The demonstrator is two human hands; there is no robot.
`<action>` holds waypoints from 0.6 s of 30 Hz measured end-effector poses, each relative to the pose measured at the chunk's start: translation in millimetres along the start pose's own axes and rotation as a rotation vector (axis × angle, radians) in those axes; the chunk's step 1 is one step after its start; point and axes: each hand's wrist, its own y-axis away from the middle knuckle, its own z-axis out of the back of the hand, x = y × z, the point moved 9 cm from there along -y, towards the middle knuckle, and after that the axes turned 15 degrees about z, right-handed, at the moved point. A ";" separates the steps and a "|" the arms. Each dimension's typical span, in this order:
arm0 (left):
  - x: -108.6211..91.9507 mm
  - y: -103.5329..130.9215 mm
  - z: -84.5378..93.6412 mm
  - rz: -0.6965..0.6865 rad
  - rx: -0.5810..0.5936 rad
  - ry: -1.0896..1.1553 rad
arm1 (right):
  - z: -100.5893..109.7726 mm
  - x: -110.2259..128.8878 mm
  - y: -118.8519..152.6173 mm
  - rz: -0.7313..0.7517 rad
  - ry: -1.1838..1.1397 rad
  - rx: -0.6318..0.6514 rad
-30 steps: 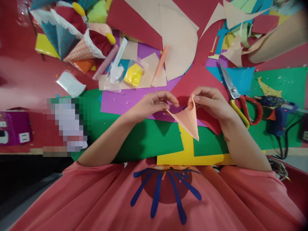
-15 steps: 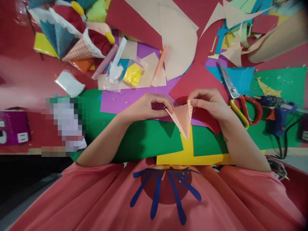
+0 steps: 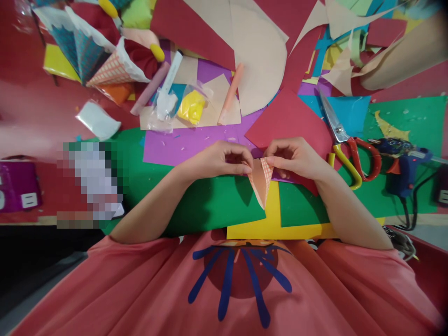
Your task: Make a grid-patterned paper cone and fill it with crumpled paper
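A tan piece of craft foam or paper (image 3: 258,184) with an orange-and-white checked side is curled into a small cone, point down, between my hands. My left hand (image 3: 229,158) pinches its left edge. Fingers of my right hand (image 3: 290,157) grip the checked right edge. Beneath lie green sheets (image 3: 217,198), a purple sheet (image 3: 164,147) and a yellow sheet (image 3: 275,228). To the right of my right hand rest scissors (image 3: 341,135) with one red and one yellow handle. A red sheet (image 3: 289,121) lies just beyond my hands.
Finished-looking cones (image 3: 115,65) with white scalloped rims stand at the back left. A blue glue gun (image 3: 402,172) with a cord lies at the right. Bagged yellow clay (image 3: 192,107), an orange stick (image 3: 231,93) and a white packet (image 3: 98,120) lie beyond my left hand. A blurred-out object (image 3: 96,179) is at left.
My hands have come closer together, the right one shifting left and slightly down. The piece between them is curled narrower, with more of its checked side showing.
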 end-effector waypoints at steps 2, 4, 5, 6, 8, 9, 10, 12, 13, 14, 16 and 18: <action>1.8 -0.3 2.0 0.024 -0.019 0.030 | -1.8 -3.4 0.6 -0.012 -0.092 -0.018; 0.3 0.2 2.2 0.021 -0.010 0.032 | -1.6 -4.7 0.5 -0.004 -0.158 -0.034; -1.8 1.0 1.8 0.007 0.003 0.025 | -1.2 -4.5 0.4 0.003 -0.194 -0.038; -4.5 2.1 1.5 -0.012 0.017 0.023 | -0.9 -3.6 0.4 0.011 -0.237 -0.039; -8.9 4.9 1.4 -0.046 0.048 0.045 | -1.4 -0.8 1.0 0.012 -0.331 -0.025; -9.8 6.3 0.9 -0.049 0.071 0.072 | -1.9 1.3 1.6 0.010 -0.378 -0.013; -9.2 7.5 -0.1 -0.037 0.101 0.109 | -3.2 3.7 2.2 0.005 -0.422 0.008; -4.8 9.4 -3.2 0.020 0.168 0.184 | -7.8 8.4 3.8 -0.011 -0.489 0.073; -2.6 10.4 -4.9 0.047 0.198 0.212 | -10.5 10.3 4.6 -0.018 -0.511 0.110; -1.5 11.4 -6.1 0.062 0.221 0.230 | -13.4 11.5 5.4 -0.024 -0.525 0.149; -2.4 12.9 -6.0 0.055 0.235 0.243 | -17.7 11.0 6.5 -0.038 -0.534 0.205; -4.4 12.9 -3.8 0.038 0.214 0.247 | -16.0 6.7 5.2 -0.043 -0.519 0.183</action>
